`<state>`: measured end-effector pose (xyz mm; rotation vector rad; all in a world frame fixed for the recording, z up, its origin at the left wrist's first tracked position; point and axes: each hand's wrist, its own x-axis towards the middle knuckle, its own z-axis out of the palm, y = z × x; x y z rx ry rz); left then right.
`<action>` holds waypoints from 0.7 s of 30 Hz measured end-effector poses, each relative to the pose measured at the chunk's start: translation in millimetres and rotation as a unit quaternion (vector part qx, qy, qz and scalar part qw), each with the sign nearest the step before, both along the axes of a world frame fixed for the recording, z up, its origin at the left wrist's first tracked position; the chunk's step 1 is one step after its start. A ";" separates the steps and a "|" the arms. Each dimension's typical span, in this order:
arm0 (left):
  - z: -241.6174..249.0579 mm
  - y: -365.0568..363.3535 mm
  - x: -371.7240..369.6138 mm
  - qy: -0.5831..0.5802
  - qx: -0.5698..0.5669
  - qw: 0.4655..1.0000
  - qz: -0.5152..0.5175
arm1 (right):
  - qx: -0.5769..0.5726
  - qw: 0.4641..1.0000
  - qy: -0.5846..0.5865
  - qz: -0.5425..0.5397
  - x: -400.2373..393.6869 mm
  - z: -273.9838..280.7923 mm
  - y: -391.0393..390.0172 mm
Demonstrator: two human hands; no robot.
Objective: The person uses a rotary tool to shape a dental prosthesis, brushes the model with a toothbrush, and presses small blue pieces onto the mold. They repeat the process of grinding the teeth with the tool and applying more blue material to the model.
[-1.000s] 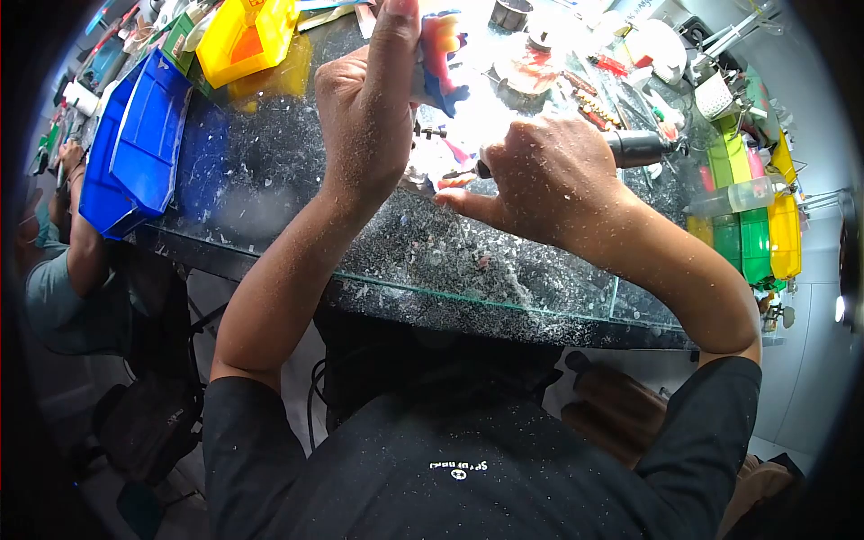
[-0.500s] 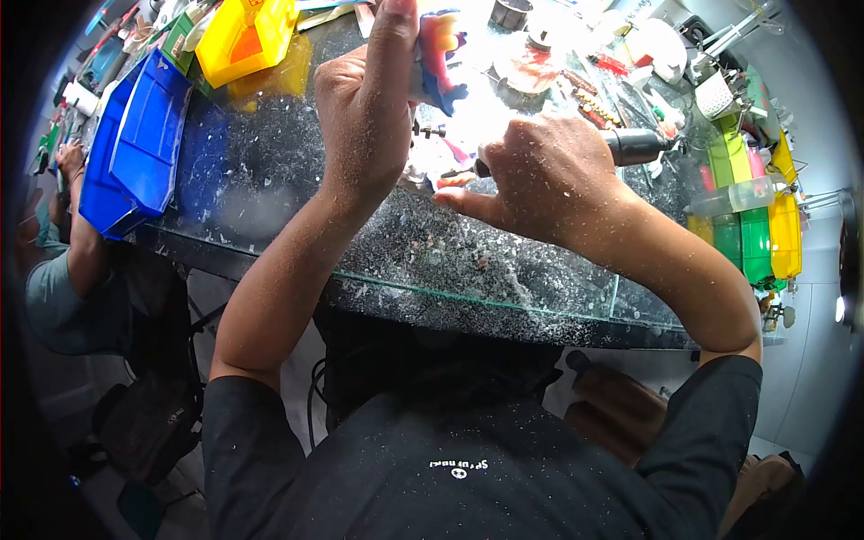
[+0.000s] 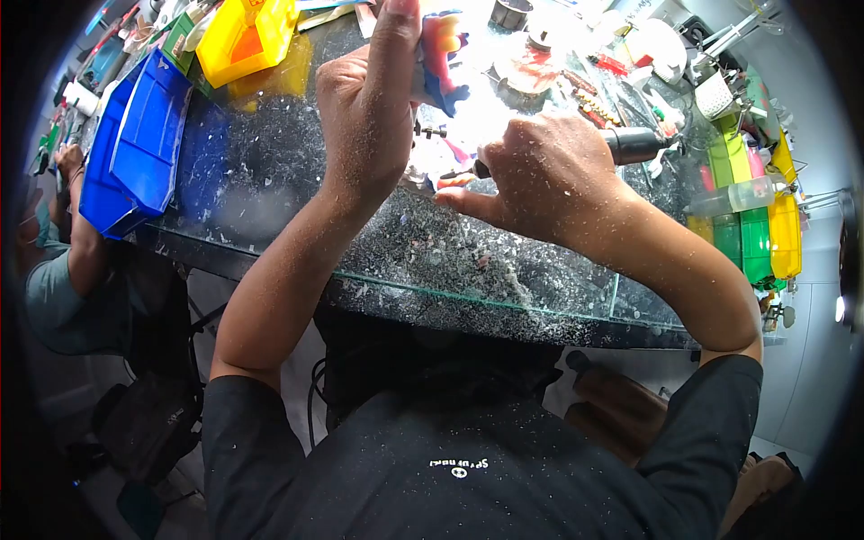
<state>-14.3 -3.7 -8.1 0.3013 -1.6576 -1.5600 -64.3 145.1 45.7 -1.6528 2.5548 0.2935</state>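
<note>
Two bare hands at work over a dust-strewn dark bench [image 3: 423, 243], glass-edged at front. The L. hand [image 3: 369, 121], at ctr., is clamped on a dental model [image 3: 439, 58] w/ pale teeth, pink gum & blue edges, raised above the bench beside the thumb; its far fingers are hidden. The R. hand [image 3: 553, 175], knuckles up, is closed around a dark handpiece [image 3: 634, 146], whose rear end sticks out to the R. & whose slim tip points L. twd. a lower model part [image 3: 427, 171]. The R. thumb reaches to that part's edge; whether it touches, can't tell in the glare. A small metal fitting [image 3: 430, 131] shows betw. the two model pieces.

Beyond the hands, under harsh light: a round pink-and-white piece [image 3: 526, 70], a small dark cup [image 3: 512, 13] & assorted tools. At L., a blue bin [image 3: 144, 144] near the bench edge & a yellow bin [image 3: 245, 40] farther back. At R., a clear tube-like item [image 3: 733, 196] lies across colored bins, incl. a green bin [image 3: 754, 243] & a narrow yellow bin [image 3: 785, 229]. Dust specks the forearms & black T-shirt [image 3: 468, 450]. Far L., a co-worker [image 3: 63, 288] in a gray-green top sits apart.
</note>
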 end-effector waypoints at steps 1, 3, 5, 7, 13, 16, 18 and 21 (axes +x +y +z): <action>-0.3 -0.7 0.3 -0.002 0.001 1.000 -0.002 | -0.005 1.000 -0.001 0.001 -0.6 -1.0 0.3; -0.8 -2.1 0.6 -0.007 0.002 1.000 -0.006 | 0.001 1.000 -0.001 -0.002 0.7 -0.3 -0.1; -0.2 -1.9 0.6 -0.004 0.002 1.000 -0.010 | -0.003 1.000 0.003 0.001 0.6 -0.8 -0.3; -0.1 -1.0 -0.3 -0.001 0.006 1.000 -0.006 | -0.017 1.000 0.012 0.009 -0.6 -2.7 0.4; -0.2 -0.6 -0.9 -0.007 -0.009 1.000 0.010 | -0.002 1.000 0.004 0.010 -0.4 -1.9 -0.5; -2.1 -3.1 0.4 -0.013 -0.024 1.000 0.011 | -0.006 1.000 0.005 -0.002 1.1 -2.7 -0.4; -4.1 -4.9 0.7 -0.006 -0.047 0.999 0.005 | -0.016 1.000 0.010 -0.002 0.6 -3.6 0.3; -0.4 -1.4 -0.2 -0.010 -0.008 1.000 0.008 | -0.014 1.000 0.009 -0.007 -0.3 -3.8 0.6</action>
